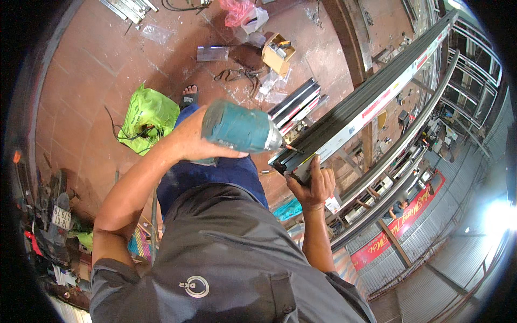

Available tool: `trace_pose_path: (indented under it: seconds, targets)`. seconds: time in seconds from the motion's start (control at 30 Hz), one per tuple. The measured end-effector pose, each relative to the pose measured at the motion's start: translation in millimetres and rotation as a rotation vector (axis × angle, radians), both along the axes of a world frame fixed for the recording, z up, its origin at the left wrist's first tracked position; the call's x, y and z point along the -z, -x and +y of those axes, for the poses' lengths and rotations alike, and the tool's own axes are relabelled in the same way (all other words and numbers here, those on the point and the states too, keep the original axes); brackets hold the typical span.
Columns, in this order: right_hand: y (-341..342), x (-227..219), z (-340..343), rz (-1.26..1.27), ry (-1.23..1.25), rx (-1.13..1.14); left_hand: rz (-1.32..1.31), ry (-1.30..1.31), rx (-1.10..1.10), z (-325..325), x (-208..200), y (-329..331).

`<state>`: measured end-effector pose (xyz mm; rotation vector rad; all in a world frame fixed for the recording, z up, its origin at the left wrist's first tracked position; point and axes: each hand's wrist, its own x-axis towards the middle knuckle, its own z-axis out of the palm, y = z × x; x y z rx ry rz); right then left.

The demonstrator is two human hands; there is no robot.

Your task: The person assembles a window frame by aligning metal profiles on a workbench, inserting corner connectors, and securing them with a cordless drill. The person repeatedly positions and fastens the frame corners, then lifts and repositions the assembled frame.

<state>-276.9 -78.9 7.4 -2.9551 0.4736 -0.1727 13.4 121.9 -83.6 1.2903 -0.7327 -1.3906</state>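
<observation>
A teal cordless drill point(237, 126) is in my left hand point(188, 137), my fingers wrapped round its grip, which is mostly hidden. Its thin bit points right and its tip is at the near end of a long dark metal profile point(350, 116); whether it touches cannot be told. White printed film runs along the profile's side. My right hand point(315, 185) is closed on that near end, thumb below and fingers against the filmed side. From there the profile stretches away to the upper right.
On the tiled floor lie a bright green bag point(148, 116), an open cardboard box point(278, 56), black cable point(237, 75) and shorter filmed profiles point(296, 102). Long curved rails point(398, 156) run along the right. A person point(398, 207) is farther off by a red banner point(398, 226).
</observation>
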Motion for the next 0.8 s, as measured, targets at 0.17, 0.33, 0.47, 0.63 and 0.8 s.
trace_pose_path:
  seconds: [0.17, 0.33, 0.47, 0.63, 0.8]
  targets:
    - [-7, 3, -5, -0.099, -0.023, -0.033, 0.106, -0.213, 0.010, -21, -15, -22]
    - [-6, -3, -3, -0.074, -0.049, -0.015, 0.287, -0.447, 0.119, -29, -15, -77]
    - [-13, -19, -7, -0.107, -0.490, 0.253, -0.049, -0.491, -0.223, 19, -50, -64]
    - [-4, -59, -35, -0.194, -1.835, 0.634, -0.550, -0.053, -0.424, 90, -74, 37]
    - [-10, -79, -37, -0.255, -2.073, 0.543, -0.485, -0.084, -0.543, 100, -109, 140]
